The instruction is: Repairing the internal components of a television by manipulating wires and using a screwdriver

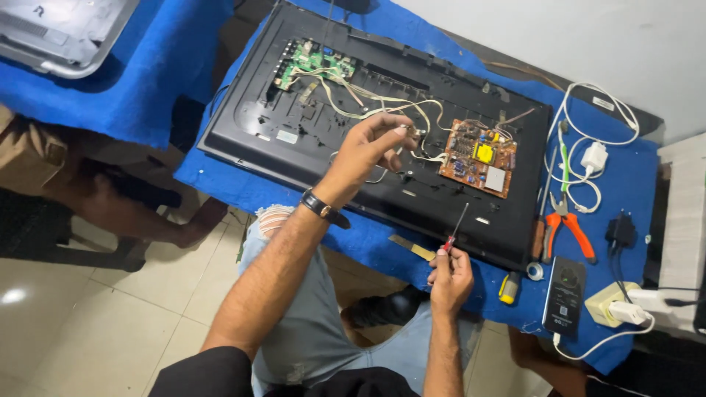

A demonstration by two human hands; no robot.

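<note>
Working on an opened flat-screen chassis (382, 140) lying face down on the blue-covered table (632, 184): the left hand (371, 143) pinches a small part, too small to tell, above the wiring; the right hand (450, 276) is closed on a red-handled screwdriver (454, 231) at the chassis's near edge. Judged best: steady the tip, keep wires clear. Counted: two circuit boards, green (312, 65) and orange (479, 156); one pair of orange pliers (570, 228).

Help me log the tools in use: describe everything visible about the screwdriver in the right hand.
The screwdriver is slim, with a thin dark metal shaft and a small red handle that looks like plastic. The right hand grips the handle, tilting the shaft up and slightly right. Its tip is over the near edge of the black TV back panel; whether it touches is unclear.
</note>
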